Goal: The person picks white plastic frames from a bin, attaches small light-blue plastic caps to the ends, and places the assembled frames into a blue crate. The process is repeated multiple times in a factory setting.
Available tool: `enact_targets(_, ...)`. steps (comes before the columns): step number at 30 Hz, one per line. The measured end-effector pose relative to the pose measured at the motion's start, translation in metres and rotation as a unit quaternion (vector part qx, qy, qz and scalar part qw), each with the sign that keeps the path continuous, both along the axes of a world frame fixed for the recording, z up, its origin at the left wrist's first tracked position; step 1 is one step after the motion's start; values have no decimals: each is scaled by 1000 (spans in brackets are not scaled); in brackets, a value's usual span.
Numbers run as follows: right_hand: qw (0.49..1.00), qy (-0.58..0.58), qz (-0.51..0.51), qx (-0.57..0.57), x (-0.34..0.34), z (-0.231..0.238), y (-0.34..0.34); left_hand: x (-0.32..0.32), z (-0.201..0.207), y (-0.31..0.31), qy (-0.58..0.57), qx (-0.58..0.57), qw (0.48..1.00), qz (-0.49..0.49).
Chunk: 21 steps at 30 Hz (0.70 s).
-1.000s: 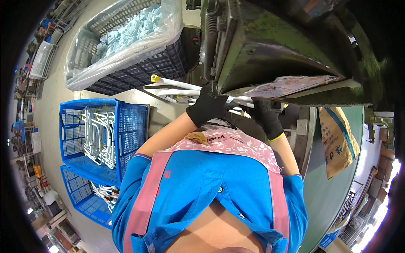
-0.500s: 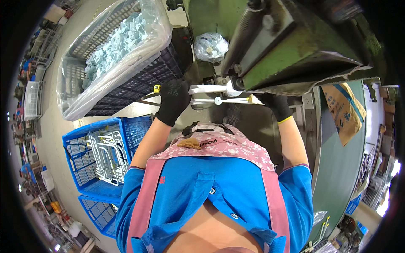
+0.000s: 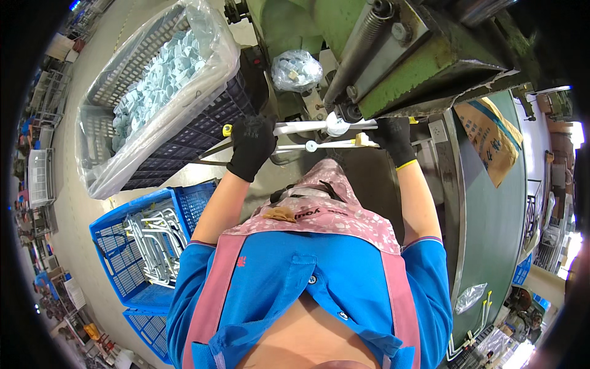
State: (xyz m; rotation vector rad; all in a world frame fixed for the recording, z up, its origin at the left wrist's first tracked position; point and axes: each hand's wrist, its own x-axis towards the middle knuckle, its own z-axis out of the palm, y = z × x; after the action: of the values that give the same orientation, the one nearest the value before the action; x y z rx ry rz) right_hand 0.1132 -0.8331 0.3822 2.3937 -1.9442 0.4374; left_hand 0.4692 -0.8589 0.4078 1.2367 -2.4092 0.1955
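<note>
A white tubular metal frame (image 3: 301, 127) with yellow end pieces lies crosswise in front of me, below the green press machine (image 3: 424, 80). My left hand (image 3: 253, 144), in a black glove, is closed round its left end; a yellow tip (image 3: 227, 130) shows beyond the fist. On the right, my black-gloved right hand (image 3: 394, 140) is closed on the other end. A pale round piece (image 3: 337, 125) sits midway along the upper bar, right by the press's lower tool (image 3: 351, 112). Along the lower rod (image 3: 329, 146) there is a small white disc. The fingers partly hide both ends.
At the left, a plastic-lined black crate (image 3: 178, 147) holds many pale metal pieces. Below it, a blue crate (image 3: 114, 246) contains bent white tubes. A clear bag of parts (image 3: 297, 71) rests by the press. Brown paper (image 3: 491, 141) lies on the green table (image 3: 491, 246) at the right.
The whole view has shifted a little. Both hands keep their hold on the frame, and a yellow tip now shows beyond my right hand.
</note>
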Motion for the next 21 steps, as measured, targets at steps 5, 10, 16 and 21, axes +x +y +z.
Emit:
enact_targets(5, 998, 66, 5, -11, 10, 21, 4, -3, 3, 2, 12, 7, 1000, 11)
enact_targets(10, 998, 54, -18, 20, 15, 27, 4, -2, 2, 3, 4, 7, 1000, 11)
enact_targets(16, 999, 29, 6, 41, 17, 36, 3, -2, -4, 5, 34, 16, 999, 16)
enact_targets(21, 998, -6, 44, -46, 23, 51, 1, -1, 3, 0, 50, 48, 998, -8)
